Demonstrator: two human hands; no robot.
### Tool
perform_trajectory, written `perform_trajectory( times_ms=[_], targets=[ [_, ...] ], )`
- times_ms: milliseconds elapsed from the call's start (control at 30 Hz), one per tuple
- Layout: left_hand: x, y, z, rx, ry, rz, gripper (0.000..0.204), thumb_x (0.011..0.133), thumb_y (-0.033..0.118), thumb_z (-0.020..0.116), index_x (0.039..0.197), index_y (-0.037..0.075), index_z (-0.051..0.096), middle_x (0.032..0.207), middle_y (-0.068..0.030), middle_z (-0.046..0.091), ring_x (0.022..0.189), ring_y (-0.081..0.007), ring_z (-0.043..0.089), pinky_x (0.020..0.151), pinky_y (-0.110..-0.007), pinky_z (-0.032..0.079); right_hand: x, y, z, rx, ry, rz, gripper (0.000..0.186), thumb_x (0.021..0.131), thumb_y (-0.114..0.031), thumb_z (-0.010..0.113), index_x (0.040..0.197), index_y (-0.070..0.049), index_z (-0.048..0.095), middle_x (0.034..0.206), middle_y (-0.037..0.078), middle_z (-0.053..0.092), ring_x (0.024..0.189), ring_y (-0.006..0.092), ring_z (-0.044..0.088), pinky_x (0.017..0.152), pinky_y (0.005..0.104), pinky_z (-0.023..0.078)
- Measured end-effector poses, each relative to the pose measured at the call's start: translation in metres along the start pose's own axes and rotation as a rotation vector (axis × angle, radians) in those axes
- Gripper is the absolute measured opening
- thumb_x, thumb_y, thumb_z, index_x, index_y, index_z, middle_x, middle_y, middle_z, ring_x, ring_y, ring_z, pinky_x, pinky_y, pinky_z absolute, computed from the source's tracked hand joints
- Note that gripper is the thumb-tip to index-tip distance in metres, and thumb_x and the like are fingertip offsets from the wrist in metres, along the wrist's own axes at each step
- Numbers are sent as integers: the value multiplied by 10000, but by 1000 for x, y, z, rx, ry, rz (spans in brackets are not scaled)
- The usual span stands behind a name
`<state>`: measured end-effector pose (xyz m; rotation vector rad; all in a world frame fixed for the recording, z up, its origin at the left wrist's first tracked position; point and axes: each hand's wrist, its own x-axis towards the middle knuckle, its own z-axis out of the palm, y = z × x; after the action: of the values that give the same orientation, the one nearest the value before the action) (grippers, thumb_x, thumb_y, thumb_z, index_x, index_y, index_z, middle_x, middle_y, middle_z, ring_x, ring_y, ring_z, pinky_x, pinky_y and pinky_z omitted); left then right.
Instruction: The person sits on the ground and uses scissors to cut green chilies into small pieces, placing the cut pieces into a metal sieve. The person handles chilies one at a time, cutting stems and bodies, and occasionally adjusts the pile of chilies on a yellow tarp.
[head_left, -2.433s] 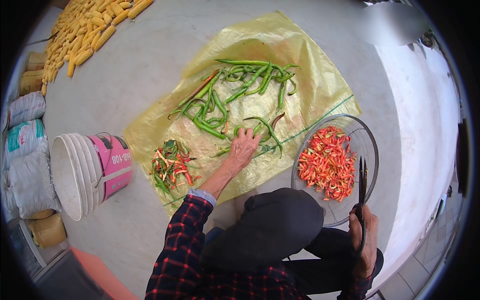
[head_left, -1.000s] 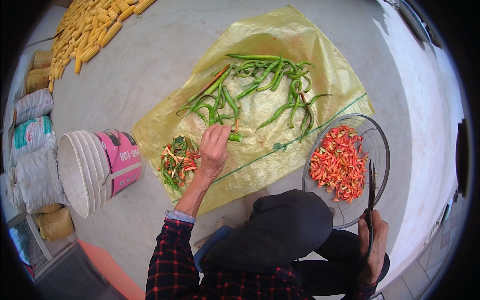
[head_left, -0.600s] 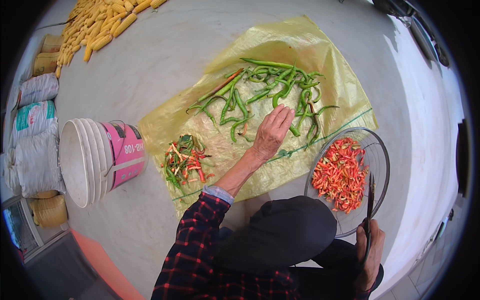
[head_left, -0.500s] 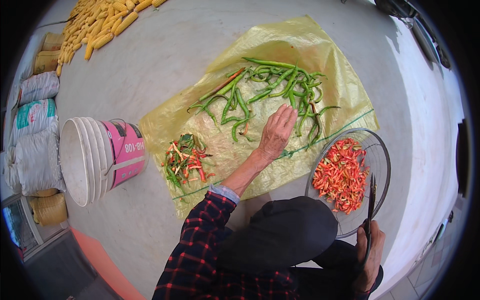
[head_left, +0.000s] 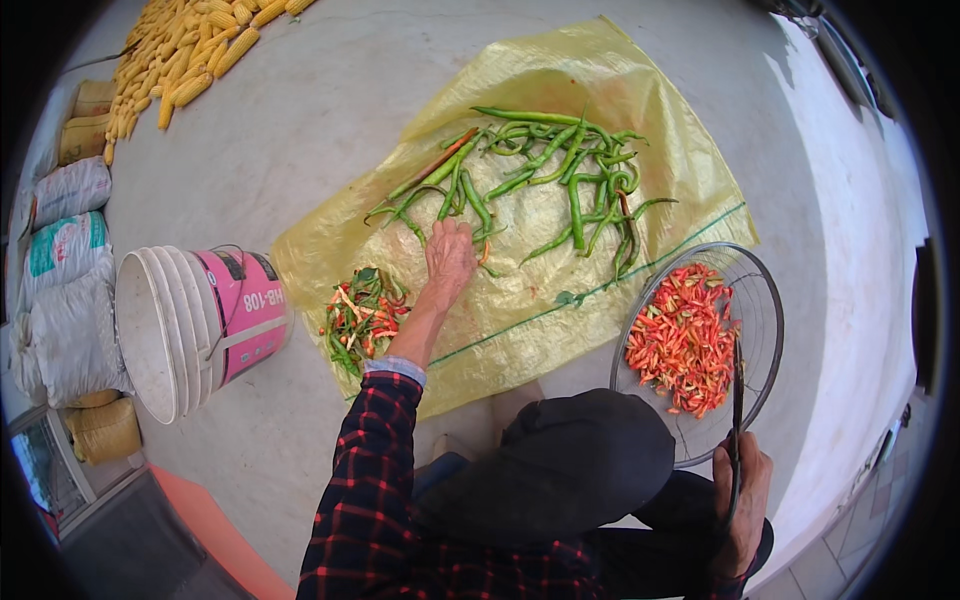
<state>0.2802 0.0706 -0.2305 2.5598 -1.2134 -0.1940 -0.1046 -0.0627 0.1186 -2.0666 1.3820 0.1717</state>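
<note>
My left hand (head_left: 451,258) reaches down onto the yellow plastic sheet (head_left: 520,350), at the lower ends of some long green peppers (head_left: 474,200). Its fingers are bent and bunched; whatever they hold is hidden under the hand. More green peppers (head_left: 575,212) lie tangled to the right, a few of them turning red or dark. In my right hand (head_left: 745,490), beside my knee, is a pair of dark scissors (head_left: 738,400), blades pointing away from me over a round wire basket (head_left: 768,375). Chopped red pepper pieces (head_left: 682,345) fill part of the basket.
A small heap of red and green pepper scraps (head_left: 362,325) lies on the sheet's near left. Left of it, a white and pink bucket (head_left: 190,325) rests on its side. Filled sacks (head_left: 72,320) line the left edge; corn cobs (head_left: 185,55) are piled at the far left.
My left hand has moved left and nearer, from the right cluster to the left peppers. A few peppers in the right cluster now lie differently. My right hand still holds the scissors.
</note>
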Motion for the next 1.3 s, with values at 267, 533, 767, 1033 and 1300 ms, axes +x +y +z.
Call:
perform_trajectory(
  times_ms=[267,533,767,1033,1300],
  targets=[
    [8,2,-37,-160,-73,-171,297,736,112,692,984,-48,655,936,-227,606,883,-397,609,697,-500,516,3,7,-3,-25,-47,-10,212,875,-138,606,824,47,516,661,224,562,593,404,559,575,443,433],
    [6,49,-30,-460,4,52,408,774,161,760,1130,-1,644,1067,-185,619,967,-369,596,811,-477,477,5,7,-1,-29,-65,-6,224,876,-150,614,821,43,516,662,220,562,596,412,559,577,445,437],
    [-58,33,10,-177,39,282,222,780,71,656,992,6,641,1113,-148,598,1031,-331,586,871,-443,456,4,11,7,23,-29,2,329,897,-234,605,766,29,457,607,165,453,554,287,427,542,419,346],
    [-122,-35,-17,198,-55,-40,168,733,80,649,892,27,658,996,-146,599,952,-312,569,768,-448,456,3,8,5,48,-26,15,289,878,-183,604,766,32,446,608,177,448,554,309,422,546,431,346],
    [-46,-23,-47,18,214,-256,248,812,180,711,973,10,627,902,-173,602,883,-365,580,758,-481,458,5,7,2,7,-65,5,233,868,-148,603,797,42,489,651,217,524,593,396,515,575,446,412]
  ],
)
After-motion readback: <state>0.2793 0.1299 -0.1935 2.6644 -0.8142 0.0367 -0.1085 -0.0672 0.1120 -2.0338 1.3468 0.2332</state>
